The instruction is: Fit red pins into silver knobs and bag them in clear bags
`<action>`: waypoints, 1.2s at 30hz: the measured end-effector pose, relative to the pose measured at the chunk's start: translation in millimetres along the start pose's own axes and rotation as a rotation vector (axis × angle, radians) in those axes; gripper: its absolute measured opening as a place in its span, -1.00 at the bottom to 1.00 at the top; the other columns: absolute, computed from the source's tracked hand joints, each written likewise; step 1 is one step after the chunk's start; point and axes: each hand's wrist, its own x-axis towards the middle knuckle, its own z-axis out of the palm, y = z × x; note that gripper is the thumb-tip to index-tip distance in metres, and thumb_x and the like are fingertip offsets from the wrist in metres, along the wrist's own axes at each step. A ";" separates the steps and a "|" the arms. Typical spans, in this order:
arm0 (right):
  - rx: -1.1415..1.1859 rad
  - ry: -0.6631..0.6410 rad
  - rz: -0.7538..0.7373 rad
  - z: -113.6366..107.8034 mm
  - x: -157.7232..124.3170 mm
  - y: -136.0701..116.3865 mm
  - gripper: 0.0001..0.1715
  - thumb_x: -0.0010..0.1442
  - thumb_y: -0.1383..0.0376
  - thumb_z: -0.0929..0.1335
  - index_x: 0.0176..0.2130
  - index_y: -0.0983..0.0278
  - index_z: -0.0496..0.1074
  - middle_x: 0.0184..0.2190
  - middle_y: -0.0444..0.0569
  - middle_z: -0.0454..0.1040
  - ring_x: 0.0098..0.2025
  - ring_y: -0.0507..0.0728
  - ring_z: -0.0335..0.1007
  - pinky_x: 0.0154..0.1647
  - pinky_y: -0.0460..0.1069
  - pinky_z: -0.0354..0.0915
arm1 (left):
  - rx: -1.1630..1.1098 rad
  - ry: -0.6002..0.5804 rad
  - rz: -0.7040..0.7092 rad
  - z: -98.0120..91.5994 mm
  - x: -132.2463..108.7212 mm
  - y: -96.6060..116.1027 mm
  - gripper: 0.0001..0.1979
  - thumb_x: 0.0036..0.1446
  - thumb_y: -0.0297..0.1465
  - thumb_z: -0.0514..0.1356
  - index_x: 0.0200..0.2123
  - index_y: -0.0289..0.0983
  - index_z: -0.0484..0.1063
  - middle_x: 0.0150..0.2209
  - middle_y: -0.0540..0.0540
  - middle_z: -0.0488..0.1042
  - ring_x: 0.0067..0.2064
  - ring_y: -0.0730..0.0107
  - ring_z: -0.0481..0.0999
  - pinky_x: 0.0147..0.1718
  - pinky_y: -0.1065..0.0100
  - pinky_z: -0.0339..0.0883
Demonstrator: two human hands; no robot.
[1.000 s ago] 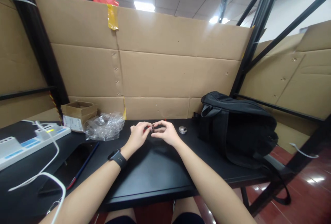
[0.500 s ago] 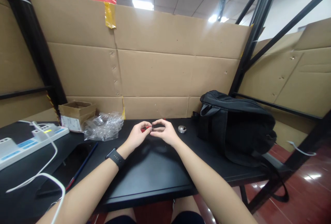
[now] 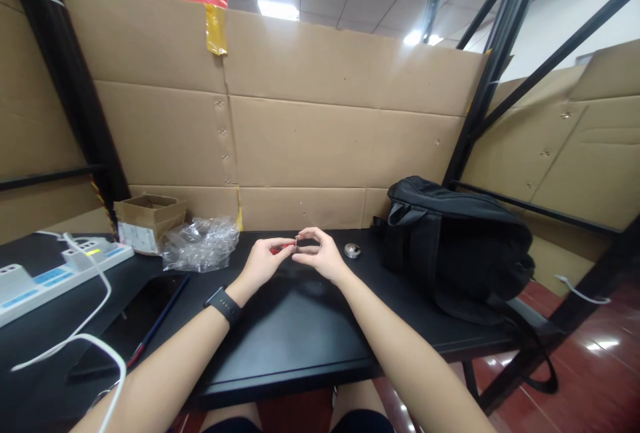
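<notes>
My left hand (image 3: 263, 263) and my right hand (image 3: 320, 256) meet fingertip to fingertip above the black table (image 3: 300, 333). Between them they pinch a small part (image 3: 295, 245), dark on the right-hand side with a bit of red (image 3: 278, 249) showing by the left thumb. It is too small to tell what it is. A dark band sits on my left wrist (image 3: 223, 303). A small round metal piece (image 3: 352, 250) lies on the table just right of my right hand.
A black backpack (image 3: 460, 246) lies on the table's right part. Crumpled clear plastic (image 3: 200, 243) and a small open cardboard box (image 3: 149, 217) stand at the back left. A white power strip (image 3: 45, 273) with white cables and a pen (image 3: 160, 323) are at the left. Cardboard walls surround the table.
The hands stay together over the same spot. The fingers shifted slightly on the small part, and more red shows by the left thumb.
</notes>
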 end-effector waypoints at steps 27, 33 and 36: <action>0.010 -0.020 -0.023 0.7 2.0 5.0 -0.27 -0.20 0.23 0.61 -0.04 0.21 0.39 0.03 0.06 0.46 -0.12 0.20 0.59 -0.04 0.13 0.51 | -0.100 -0.024 -0.060 2.1 1.8 -6.6 -0.70 -0.04 -0.23 0.37 -0.28 -0.32 0.61 -0.26 -0.19 0.65 -0.22 0.16 0.62 -0.13 0.21 0.48; 0.019 -0.025 -0.006 1.4 2.8 3.4 -0.32 -0.23 0.22 0.62 -0.10 0.24 0.43 -0.01 0.07 0.52 -0.14 0.21 0.60 -0.09 0.10 0.52 | 0.100 -0.020 0.015 -2.5 1.1 -7.9 -0.76 0.05 -0.23 0.31 -0.29 -0.26 0.63 -0.27 -0.13 0.66 -0.24 0.17 0.62 -0.17 0.26 0.45; 0.000 -0.001 0.005 1.7 3.1 4.1 -0.35 -0.25 0.19 0.62 -0.15 0.27 0.45 -0.05 0.08 0.56 -0.14 0.24 0.61 -0.09 0.12 0.52 | 0.135 0.007 0.044 -2.5 -0.1 -6.7 -0.76 0.07 -0.23 0.29 -0.27 -0.25 0.64 -0.26 -0.13 0.66 -0.24 0.17 0.63 -0.19 0.27 0.45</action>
